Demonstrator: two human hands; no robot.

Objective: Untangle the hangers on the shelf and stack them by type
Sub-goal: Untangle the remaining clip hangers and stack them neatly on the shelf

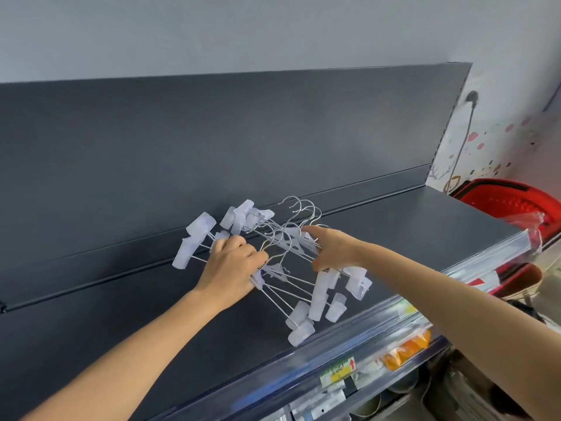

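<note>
A tangled bunch of clip hangers (282, 247), with thin metal bars, wire hooks and translucent white plastic clips, lies on the dark grey top shelf (409, 226). My left hand (232, 265) grips the bars on the bunch's left side, fingers curled round them. My right hand (332, 249) holds the bars on the right side, just below the cluster of hooks (300, 209). Clips fan out to the upper left (197, 235) and lower right (315, 305). All hangers look like the same clip type.
The shelf's dark back panel (212, 141) rises behind the hangers. A clear price rail (379, 326) runs along the front edge, with goods on lower shelves beneath. A red basket (510, 202) and a plastic bag (528, 223) sit past the shelf's right end.
</note>
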